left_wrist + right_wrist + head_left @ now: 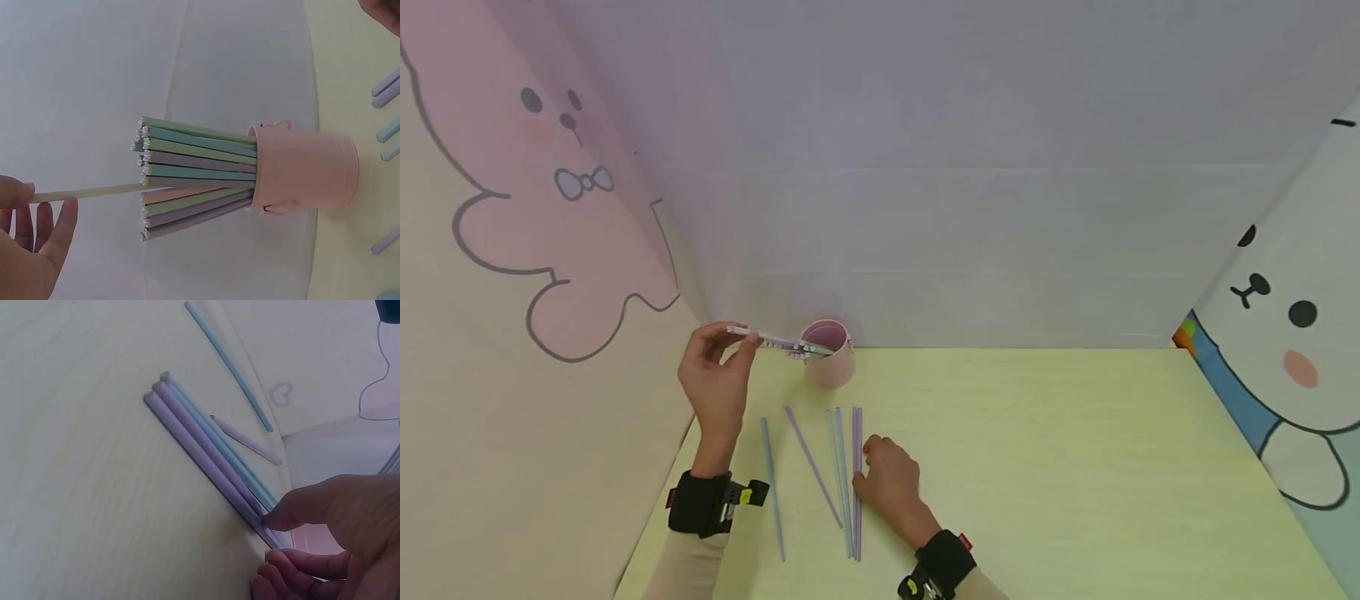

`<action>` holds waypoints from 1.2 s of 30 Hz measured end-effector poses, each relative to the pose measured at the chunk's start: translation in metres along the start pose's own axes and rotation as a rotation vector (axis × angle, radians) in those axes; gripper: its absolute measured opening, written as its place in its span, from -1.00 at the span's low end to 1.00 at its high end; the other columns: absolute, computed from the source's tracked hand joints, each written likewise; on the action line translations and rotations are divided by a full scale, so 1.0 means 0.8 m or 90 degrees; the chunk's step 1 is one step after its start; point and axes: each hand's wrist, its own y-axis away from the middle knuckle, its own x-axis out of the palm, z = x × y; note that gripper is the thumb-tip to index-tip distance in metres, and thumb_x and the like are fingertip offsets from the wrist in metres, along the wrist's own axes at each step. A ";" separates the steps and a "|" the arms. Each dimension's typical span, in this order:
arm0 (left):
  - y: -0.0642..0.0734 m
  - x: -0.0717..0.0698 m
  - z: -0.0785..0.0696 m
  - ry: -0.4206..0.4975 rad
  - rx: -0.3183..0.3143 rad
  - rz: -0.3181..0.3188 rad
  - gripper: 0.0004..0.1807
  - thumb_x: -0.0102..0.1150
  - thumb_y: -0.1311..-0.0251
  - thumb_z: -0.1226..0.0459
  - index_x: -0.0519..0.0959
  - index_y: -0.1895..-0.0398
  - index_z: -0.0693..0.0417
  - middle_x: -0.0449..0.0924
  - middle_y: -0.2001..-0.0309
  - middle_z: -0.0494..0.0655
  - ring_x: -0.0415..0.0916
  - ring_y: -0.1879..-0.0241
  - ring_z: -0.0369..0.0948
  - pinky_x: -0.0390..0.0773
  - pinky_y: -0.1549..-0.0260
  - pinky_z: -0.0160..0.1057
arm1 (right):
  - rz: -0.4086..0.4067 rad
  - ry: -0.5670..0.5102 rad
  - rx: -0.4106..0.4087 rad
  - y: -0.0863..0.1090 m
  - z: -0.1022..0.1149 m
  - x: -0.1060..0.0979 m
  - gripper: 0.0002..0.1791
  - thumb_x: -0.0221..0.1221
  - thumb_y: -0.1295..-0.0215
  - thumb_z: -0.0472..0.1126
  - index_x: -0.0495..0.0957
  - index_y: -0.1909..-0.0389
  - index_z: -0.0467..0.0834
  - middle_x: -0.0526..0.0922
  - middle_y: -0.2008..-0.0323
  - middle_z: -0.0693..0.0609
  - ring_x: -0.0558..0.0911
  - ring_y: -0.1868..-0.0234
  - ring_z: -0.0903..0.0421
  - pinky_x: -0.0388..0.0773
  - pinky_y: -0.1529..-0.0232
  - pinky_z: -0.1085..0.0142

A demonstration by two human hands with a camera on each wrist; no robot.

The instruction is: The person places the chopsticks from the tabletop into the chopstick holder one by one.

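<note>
My left hand (pixel 718 392) is raised at the left of the pink bucket (pixel 831 371). Its thumb and fingertips pinch one end of a pale pencil (pixel 94 192), whose far end reaches the bundle of pastel pencils (pixel 200 153) leaning out of the bucket. My right hand (pixel 891 483) rests low over the table beside two lilac pencils (pixel 200 453) lying side by side. Its thumb (pixel 290 511) touches them near one end, while the other fingers lie loosely bent on their far side. The hand hides that end of the pencils.
Left of the lilac pair lie two blue-green pencils (pixel 840 467), a slanted lilac pencil (pixel 812 462) and a blue pencil (pixel 771 483). The pale yellow table (pixel 1060 467) meets a grey-white backdrop (pixel 955 208) behind the bucket. Printed cloth panels (pixel 580 242) stand at both sides.
</note>
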 end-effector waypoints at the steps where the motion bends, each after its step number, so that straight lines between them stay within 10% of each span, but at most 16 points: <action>1: 0.001 0.000 0.002 -0.008 -0.002 0.004 -0.71 0.29 0.04 0.72 0.48 0.21 0.65 0.61 0.26 0.06 0.62 0.25 -0.07 0.76 0.30 -0.35 | 0.002 0.003 0.003 0.000 0.000 -0.001 -0.72 0.38 0.07 -0.15 0.57 0.32 -0.15 0.55 0.50 0.06 0.58 0.50 0.09 0.50 0.71 0.26; 8: 0.008 -0.001 0.010 -0.083 -0.026 0.035 -0.72 0.31 0.00 0.67 0.50 0.19 0.61 0.61 0.23 -0.05 0.62 0.26 -0.12 0.73 0.33 -0.43 | 0.048 0.052 0.050 -0.004 0.002 -0.003 -0.77 0.29 0.06 -0.25 0.51 0.34 -0.17 0.52 0.45 -0.03 0.59 0.44 -0.03 0.53 0.69 0.15; 18: 0.028 0.008 0.008 -0.133 -0.118 0.057 -0.74 0.23 -0.08 0.68 0.49 0.14 0.65 0.47 0.19 0.49 0.59 0.24 0.09 0.75 0.34 -0.40 | 0.109 0.170 0.117 -0.006 -0.009 -0.014 -0.75 0.27 -0.05 -0.25 0.37 0.39 -0.21 0.44 0.51 -0.09 0.55 0.63 -0.08 0.52 0.73 0.15; 25: 0.040 -0.006 0.018 -0.131 -0.146 0.062 -0.76 0.19 -0.12 0.67 0.48 0.14 0.68 0.44 0.16 0.56 0.50 0.24 0.30 0.77 0.33 -0.27 | 0.132 0.139 0.147 -0.010 -0.021 -0.026 -0.75 0.28 0.01 -0.27 0.36 0.46 -0.18 0.47 0.56 -0.07 0.59 0.58 -0.08 0.54 0.71 0.15; 36: 0.098 -0.045 0.058 -0.105 -0.300 0.094 -0.72 0.22 -0.18 0.59 0.49 0.05 0.58 0.49 0.14 0.47 0.66 0.34 -0.12 0.73 0.28 -0.09 | 0.130 -0.004 0.129 -0.002 -0.031 -0.048 -0.82 0.23 0.10 -0.37 0.48 0.45 -0.10 0.52 0.56 0.04 0.50 0.61 0.06 0.47 0.70 0.24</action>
